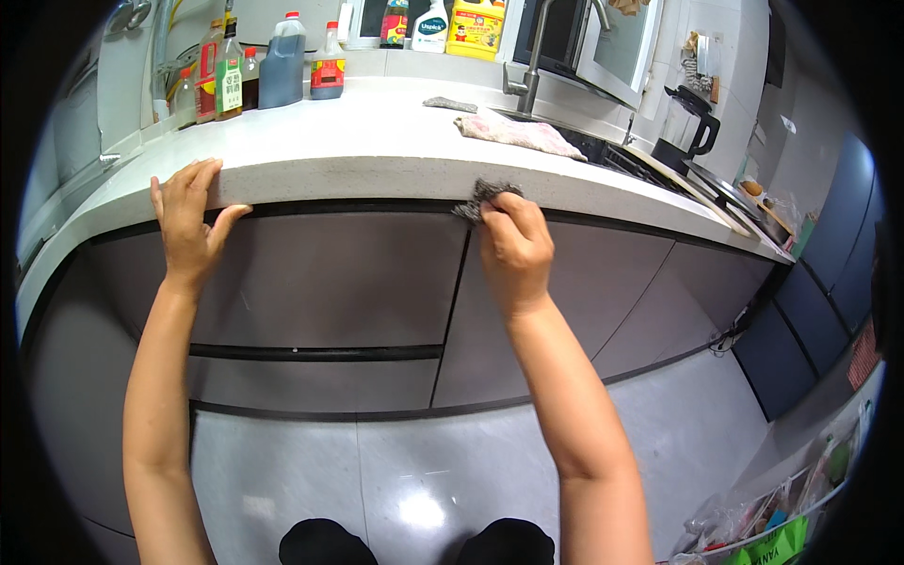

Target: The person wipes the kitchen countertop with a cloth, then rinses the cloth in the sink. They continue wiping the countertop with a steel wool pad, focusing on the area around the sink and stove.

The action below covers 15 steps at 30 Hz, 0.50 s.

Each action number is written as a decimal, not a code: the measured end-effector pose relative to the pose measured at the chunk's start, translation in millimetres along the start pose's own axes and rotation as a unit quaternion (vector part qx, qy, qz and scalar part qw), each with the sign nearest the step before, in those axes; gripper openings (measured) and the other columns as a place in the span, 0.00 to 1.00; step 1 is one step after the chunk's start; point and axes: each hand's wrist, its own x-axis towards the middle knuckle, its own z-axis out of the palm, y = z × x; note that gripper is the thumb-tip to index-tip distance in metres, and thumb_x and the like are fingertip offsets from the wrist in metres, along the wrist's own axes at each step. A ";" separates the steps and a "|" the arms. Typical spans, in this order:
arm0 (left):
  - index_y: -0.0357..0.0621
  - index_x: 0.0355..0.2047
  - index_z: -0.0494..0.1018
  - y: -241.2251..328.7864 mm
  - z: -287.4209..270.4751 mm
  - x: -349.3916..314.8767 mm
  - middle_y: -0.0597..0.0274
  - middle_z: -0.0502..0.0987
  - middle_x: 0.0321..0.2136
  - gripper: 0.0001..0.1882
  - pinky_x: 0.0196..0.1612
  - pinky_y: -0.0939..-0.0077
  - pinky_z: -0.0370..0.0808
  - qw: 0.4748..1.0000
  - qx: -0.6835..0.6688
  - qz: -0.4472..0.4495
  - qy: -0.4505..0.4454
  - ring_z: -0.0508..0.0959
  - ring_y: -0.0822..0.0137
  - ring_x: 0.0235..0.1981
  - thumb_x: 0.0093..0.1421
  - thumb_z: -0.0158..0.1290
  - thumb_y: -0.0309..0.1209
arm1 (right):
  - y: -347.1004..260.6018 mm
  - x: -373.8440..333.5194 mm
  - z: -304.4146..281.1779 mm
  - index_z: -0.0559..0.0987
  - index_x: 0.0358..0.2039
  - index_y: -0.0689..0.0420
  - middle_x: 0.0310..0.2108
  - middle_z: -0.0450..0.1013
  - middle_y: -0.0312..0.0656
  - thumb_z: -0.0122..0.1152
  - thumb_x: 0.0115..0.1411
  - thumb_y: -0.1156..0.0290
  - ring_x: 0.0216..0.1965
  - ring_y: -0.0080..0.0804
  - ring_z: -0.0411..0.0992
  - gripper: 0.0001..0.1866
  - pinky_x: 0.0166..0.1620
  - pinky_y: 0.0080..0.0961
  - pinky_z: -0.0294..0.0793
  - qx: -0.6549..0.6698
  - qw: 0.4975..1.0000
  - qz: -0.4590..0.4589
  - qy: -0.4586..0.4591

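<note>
My right hand point(516, 243) is closed around a crumpled dark grey cloth point(492, 193), pressed to the front edge of the white countertop point(367, 134). Part of that cloth is hidden by my fingers. To the left, my left hand point(191, 221) rests against the same counter edge, fingers apart and thumb stretched out, holding nothing. Below both hands are the grey-brown cabinet fronts point(330, 282) with a black strip under the counter. A pink and white towel point(521, 134) lies on the counter beyond my right hand, near a small flat grey cloth point(449, 103).
Bottles stand at the back left, among them a large blue-grey jug point(282, 66). A tap point(533, 66) rises behind the sink. A blender jug point(686, 127) and pan lids point(730, 193) are at the right. A bin with plastic bags point(791, 508) stands at lower right.
</note>
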 end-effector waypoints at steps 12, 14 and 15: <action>0.50 0.54 0.71 -2.8 2.3 -0.4 0.62 0.73 0.51 0.31 0.67 0.44 0.46 1.000 -0.002 0.009 0.007 0.70 0.59 0.57 0.51 0.64 0.44 | 23.7 -0.7 -18.9 0.78 0.30 0.59 0.34 0.75 0.44 0.58 0.47 0.84 0.36 0.41 0.75 0.09 0.38 0.34 0.78 -0.021 0.999 -0.020 -0.034; 0.50 0.55 0.71 -6.1 1.2 -1.3 0.63 0.73 0.51 0.32 0.67 0.44 0.45 1.000 0.005 0.010 0.002 0.70 0.60 0.57 0.51 0.64 0.44 | -3.3 7.8 0.2 0.78 0.32 0.59 0.35 0.75 0.44 0.58 0.47 0.83 0.37 0.42 0.75 0.10 0.40 0.32 0.78 0.024 0.999 0.004 -0.037; 0.50 0.55 0.71 -6.6 1.2 -2.0 0.64 0.73 0.51 0.32 0.67 0.44 0.45 1.000 0.007 0.011 0.002 0.70 0.60 0.57 0.51 0.64 0.44 | -0.2 6.9 -3.7 0.78 0.33 0.59 0.35 0.75 0.45 0.60 0.47 0.84 0.38 0.43 0.75 0.11 0.40 0.32 0.78 0.017 0.999 0.012 -0.036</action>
